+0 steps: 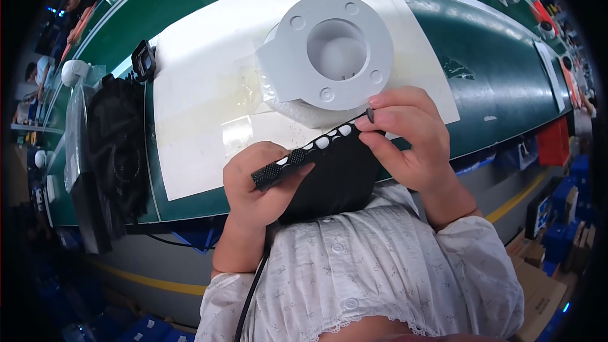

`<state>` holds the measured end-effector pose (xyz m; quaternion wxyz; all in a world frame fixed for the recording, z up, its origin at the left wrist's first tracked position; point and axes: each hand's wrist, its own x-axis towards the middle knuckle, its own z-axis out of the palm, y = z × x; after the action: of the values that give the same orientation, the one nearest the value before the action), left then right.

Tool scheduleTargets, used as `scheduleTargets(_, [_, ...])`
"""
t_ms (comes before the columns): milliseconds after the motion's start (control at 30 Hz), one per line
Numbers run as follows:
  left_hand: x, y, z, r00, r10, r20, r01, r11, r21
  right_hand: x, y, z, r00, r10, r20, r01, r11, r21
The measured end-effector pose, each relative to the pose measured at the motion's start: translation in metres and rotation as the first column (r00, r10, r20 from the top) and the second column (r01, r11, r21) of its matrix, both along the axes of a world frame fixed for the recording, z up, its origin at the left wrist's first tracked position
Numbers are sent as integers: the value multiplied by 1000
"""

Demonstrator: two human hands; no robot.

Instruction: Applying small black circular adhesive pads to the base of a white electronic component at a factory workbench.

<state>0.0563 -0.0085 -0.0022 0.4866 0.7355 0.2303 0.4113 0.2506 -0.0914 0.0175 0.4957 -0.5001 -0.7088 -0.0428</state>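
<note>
The black strip with white round spots slants above the front edge of the white sheet, just nearer the wearer than the pale ring-shaped housing; the left hand is closed around its lower left end, while the right hand pinches a small dark piece at its other end. The step in hand appears to be separating this piece from the strip, which calls for a steady left hold and a clean pull by the right fingertips.
</note>
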Motion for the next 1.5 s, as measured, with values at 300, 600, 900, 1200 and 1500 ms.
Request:
scheduleTargets(300, [-3, -4, 7, 995, 20, -98, -23, 999, -30, -10, 2, -3, 983, 92, -161, -66, 985, 160])
scheduleTargets(600, [-2, -7, 12, 1000, -19, -22, 19, 1000, -18, -26, 4, 2, 896, 421, -140, -383, 894, 233])
scheduleTargets(900, [12, -2, 6, 988, -44, 146, 2, 961, 275, 58, 115, 40, 548, 836, 27, -736, 467, 491])
scheduleTargets(1200, [10, 7, 0, 996, -91, 16, 84, 964, 254, 46, 83, 63, 873, 487, -7, -487, 873, 9])
scheduleTargets(1500, [10, 7, 0, 994, -89, -60, 103, 953, 286, 26, 55, 74, 964, -95, 249, 111, 993, -50])
